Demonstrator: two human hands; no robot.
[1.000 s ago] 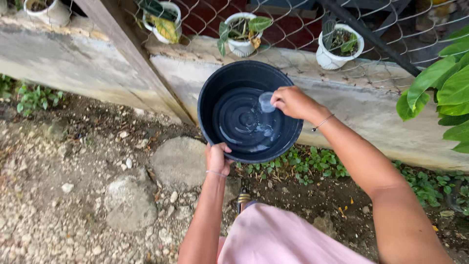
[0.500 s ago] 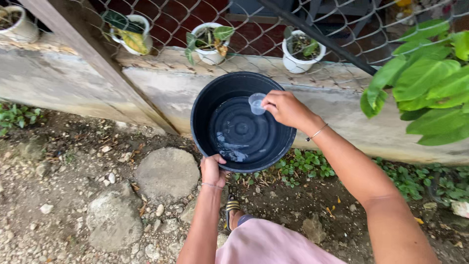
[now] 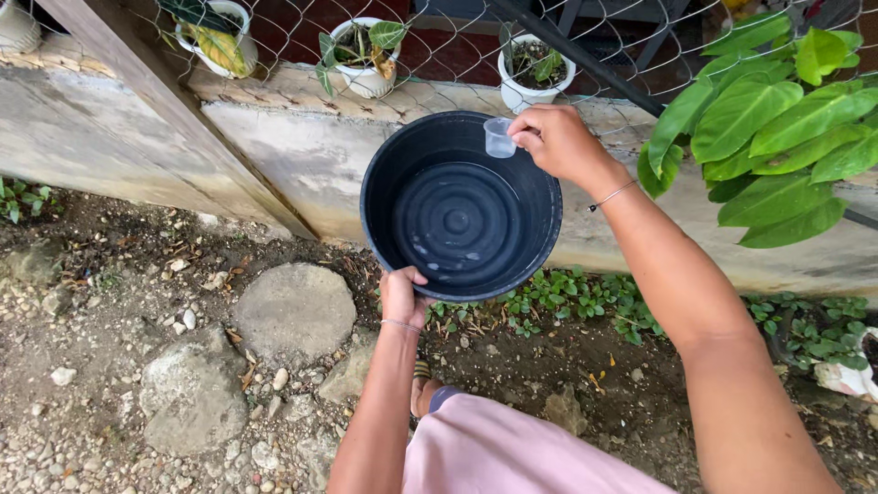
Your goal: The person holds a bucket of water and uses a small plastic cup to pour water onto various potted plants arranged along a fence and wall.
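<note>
**Cup lifted to the basin's far rim**

While the right hand (image 3: 556, 142) pinches a small clear plastic cup (image 3: 498, 137) between thumb and fingers, the left hand (image 3: 404, 297) clamps the near rim of the black basin (image 3: 462, 220), steadying it in the air before the concrete wall (image 3: 302, 155). The cup sits at the far rim, just below a white plant pot (image 3: 535, 73); whether it holds water is hard to tell. Half a second ago it hung lower, over the wet bottom, so it has risen toward the pot.
</note>
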